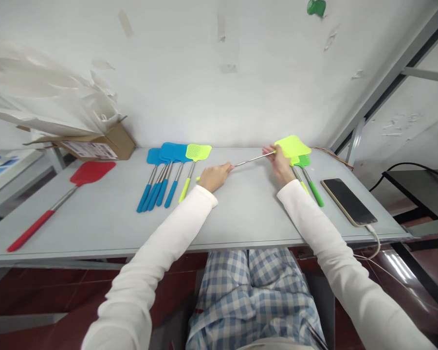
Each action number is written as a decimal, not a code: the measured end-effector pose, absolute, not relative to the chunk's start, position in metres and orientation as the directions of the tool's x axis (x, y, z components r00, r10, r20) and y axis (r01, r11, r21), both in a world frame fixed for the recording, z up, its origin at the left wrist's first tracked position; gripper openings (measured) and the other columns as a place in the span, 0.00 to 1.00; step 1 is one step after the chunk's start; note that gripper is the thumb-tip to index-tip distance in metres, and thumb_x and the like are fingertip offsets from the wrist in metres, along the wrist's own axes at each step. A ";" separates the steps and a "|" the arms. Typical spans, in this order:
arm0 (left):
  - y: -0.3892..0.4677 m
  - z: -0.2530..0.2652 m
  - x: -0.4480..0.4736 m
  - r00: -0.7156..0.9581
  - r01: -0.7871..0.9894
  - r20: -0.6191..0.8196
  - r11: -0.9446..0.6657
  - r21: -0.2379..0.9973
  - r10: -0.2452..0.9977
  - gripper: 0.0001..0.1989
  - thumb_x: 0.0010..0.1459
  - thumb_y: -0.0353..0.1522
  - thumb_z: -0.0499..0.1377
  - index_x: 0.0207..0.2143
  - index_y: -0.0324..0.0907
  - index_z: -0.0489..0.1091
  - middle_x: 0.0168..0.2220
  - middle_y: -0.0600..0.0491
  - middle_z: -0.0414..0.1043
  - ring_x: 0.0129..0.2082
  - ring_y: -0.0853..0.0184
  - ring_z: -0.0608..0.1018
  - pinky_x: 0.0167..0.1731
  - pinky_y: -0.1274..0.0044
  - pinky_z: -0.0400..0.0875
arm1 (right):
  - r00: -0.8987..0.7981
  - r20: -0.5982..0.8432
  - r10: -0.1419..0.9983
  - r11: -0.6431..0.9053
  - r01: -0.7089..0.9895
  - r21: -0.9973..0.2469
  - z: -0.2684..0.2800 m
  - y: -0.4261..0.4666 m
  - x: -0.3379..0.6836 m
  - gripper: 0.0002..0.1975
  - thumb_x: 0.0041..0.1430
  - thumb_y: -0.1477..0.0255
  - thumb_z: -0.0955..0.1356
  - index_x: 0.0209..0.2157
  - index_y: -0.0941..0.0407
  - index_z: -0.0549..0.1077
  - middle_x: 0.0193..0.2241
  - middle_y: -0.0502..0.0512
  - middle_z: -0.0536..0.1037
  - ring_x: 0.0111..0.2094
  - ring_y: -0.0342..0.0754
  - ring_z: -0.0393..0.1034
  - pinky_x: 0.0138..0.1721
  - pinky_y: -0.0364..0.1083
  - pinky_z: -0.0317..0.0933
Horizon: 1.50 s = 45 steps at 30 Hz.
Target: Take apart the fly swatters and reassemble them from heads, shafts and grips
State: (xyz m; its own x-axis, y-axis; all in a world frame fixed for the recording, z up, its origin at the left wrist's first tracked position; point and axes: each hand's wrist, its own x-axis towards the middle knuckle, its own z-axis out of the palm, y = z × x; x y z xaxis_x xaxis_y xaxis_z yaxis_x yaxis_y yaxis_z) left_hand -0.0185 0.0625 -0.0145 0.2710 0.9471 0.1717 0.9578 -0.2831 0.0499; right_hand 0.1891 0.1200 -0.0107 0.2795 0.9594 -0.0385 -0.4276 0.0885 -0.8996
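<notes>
Between my hands a yellow-green fly swatter (pixel 292 146) is held above the table, its thin metal shaft drawn out long. My left hand (pixel 214 177) is closed round the handle, whose end pokes out at the left. At the neck, just below the head, my right hand (pixel 279 161) pinches the swatter, some fingers stretched. Left of my left hand lies another yellow-green fly swatter (pixel 198 152), beside several blue fly swatters (pixel 171 152). Under my right hand and the held head lie a green fly swatter (pixel 316 192) and a partly hidden yellow-green one.
A red fly swatter (pixel 93 172) lies at the table's left. Behind it stands an open cardboard box (pixel 118 141) with white plastic wrapping. A phone (pixel 348 201) with a white cable lies at the right. The grey table (pixel 248 214) backs onto a white wall.
</notes>
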 end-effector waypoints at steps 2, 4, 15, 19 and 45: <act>0.063 -0.013 -0.029 0.274 0.959 0.160 -0.283 0.033 0.948 0.23 0.70 0.43 0.39 0.48 0.44 0.69 0.40 0.42 0.79 0.40 0.55 0.81 0.34 0.73 0.63 | 0.325 -0.020 0.945 0.129 -0.430 -0.893 -0.006 0.125 0.205 0.10 0.66 0.70 0.61 0.33 0.57 0.70 0.31 0.55 0.81 0.37 0.44 0.79 0.50 0.47 0.72; 0.065 -0.011 -0.035 0.288 0.954 0.182 -0.297 0.026 0.940 0.24 0.70 0.44 0.38 0.48 0.44 0.70 0.40 0.42 0.79 0.40 0.55 0.80 0.34 0.73 0.63 | 0.332 0.010 0.943 0.162 -0.434 -0.886 -0.003 0.127 0.213 0.10 0.67 0.70 0.61 0.34 0.57 0.71 0.32 0.56 0.81 0.38 0.44 0.79 0.50 0.47 0.71; 0.077 -0.012 -0.045 0.306 0.947 0.283 -0.321 0.008 0.909 0.24 0.70 0.43 0.40 0.43 0.45 0.73 0.39 0.47 0.80 0.38 0.59 0.80 0.32 0.74 0.60 | 0.219 -0.004 0.976 0.126 -0.579 -0.806 -0.014 0.123 0.205 0.11 0.64 0.61 0.65 0.38 0.54 0.69 0.37 0.54 0.82 0.45 0.46 0.77 0.51 0.51 0.71; 0.077 -0.016 -0.045 0.297 0.945 0.309 -0.325 0.040 0.904 0.22 0.69 0.44 0.42 0.43 0.46 0.73 0.41 0.48 0.80 0.40 0.59 0.80 0.32 0.74 0.60 | 0.200 -0.049 0.978 0.099 -0.666 -0.739 -0.018 0.121 0.201 0.08 0.65 0.66 0.64 0.31 0.53 0.65 0.35 0.53 0.82 0.43 0.44 0.78 0.52 0.49 0.70; 0.068 -0.016 -0.010 0.305 0.936 0.227 -0.335 0.109 0.925 0.20 0.70 0.42 0.39 0.47 0.42 0.66 0.41 0.44 0.79 0.41 0.57 0.80 0.34 0.73 0.64 | 0.089 0.099 0.991 0.129 -0.448 -0.885 -0.024 0.086 0.149 0.21 0.53 0.50 0.70 0.37 0.53 0.72 0.41 0.54 0.82 0.49 0.50 0.76 0.52 0.50 0.67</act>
